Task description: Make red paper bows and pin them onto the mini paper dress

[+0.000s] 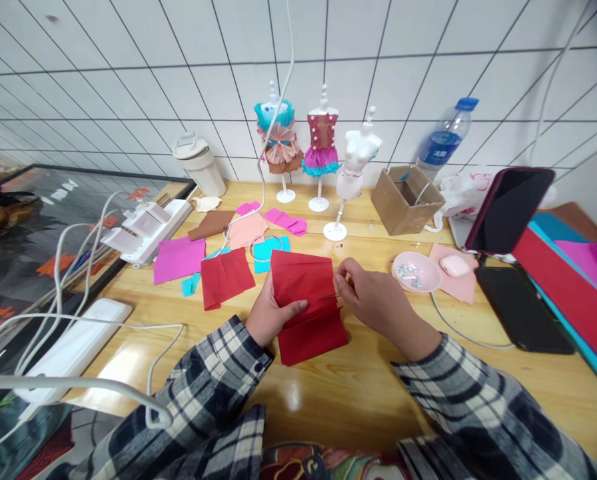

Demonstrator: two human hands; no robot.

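Note:
A folded sheet of red crepe paper (pixel 306 277) is held up over the table, its lower flap hanging toward me. My left hand (pixel 273 310) grips it at the left edge, the thumb lying across the front. At the right edge my right hand (pixel 371 297) is closed in a pinch on a thin, needle-like rod (pixel 334 295) that runs along the fold; its exact kind is too small to tell. Just left of the held sheet lie another red crepe paper piece (pixel 227 278) and a blue piece (pixel 271 252) with a thin ring on it.
Three small mannequins (pixel 321 150) stand by the tiled wall, two dressed in crepe paper. To the right are a cardboard box (pixel 403 203), a pink bowl (pixel 416 271) of small bits, phones and paper sheets. A cup (pixel 201 167), white cables and power strips (pixel 78 347) occupy the left.

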